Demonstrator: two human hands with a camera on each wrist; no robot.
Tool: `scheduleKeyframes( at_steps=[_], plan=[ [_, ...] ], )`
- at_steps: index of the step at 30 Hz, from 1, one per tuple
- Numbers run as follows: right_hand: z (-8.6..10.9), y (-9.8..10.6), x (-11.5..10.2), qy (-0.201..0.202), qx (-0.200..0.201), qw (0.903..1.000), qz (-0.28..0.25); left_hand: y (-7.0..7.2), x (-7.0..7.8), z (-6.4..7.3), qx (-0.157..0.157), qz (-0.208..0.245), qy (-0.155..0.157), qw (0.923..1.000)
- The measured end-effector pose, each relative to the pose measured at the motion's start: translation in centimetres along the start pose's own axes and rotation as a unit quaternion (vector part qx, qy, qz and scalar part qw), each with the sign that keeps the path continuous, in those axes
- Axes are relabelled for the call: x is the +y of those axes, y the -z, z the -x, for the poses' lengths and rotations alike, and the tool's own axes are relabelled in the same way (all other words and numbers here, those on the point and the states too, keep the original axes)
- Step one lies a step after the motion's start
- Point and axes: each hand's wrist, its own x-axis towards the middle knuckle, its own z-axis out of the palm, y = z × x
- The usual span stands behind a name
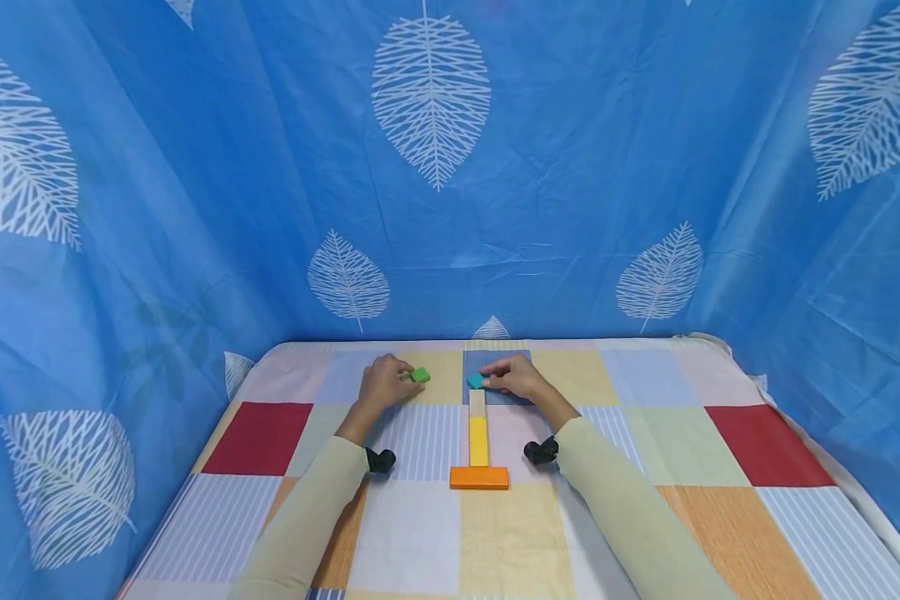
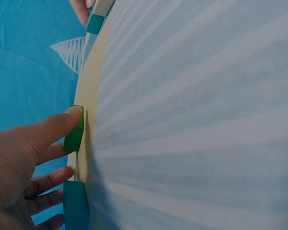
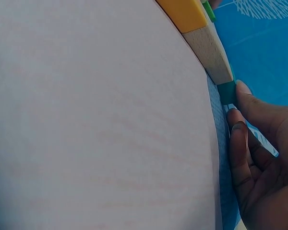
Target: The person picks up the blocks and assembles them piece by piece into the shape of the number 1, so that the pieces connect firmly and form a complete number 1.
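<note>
My left hand (image 1: 384, 383) pinches a small green block (image 1: 420, 375) between thumb and fingers, close over the cloth. In the left wrist view, a blue block-like piece (image 2: 76, 206) shows beside its lower fingers; the head view hides it. To the right, my right hand (image 1: 517, 377) holds a small teal block (image 1: 476, 381) by thumb and fingertips, right at the far end of a plain wooden block (image 1: 477, 403). Behind that, nearer to me, a yellow block (image 1: 478, 442) continues the line. An orange block (image 1: 479, 478) lies crosswise at the near end, like the foot of an upside-down T.
A patchwork-print cloth (image 1: 412, 533) covers the table. Blue curtain (image 1: 525, 167) with white leaf prints hangs behind and along both sides, close to the table's far edge. Black wrist cameras (image 1: 542, 451) sit at both sleeve cuffs.
</note>
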Motion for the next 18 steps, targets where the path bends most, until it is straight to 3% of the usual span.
scheduleKeyframes(
  at_steps=[10,18],
  plan=[
    [-0.1,0.0,0.1,-0.010,0.002,0.9999,-0.004,-0.6,0.1,-0.1,0.035,-0.008,-0.011,0.9993],
    [-0.1,0.0,0.0,-0.006,0.005,1.0000,-0.003,-0.4,1.1,0.1,0.048,0.023,-0.012,0.9985]
  ],
)
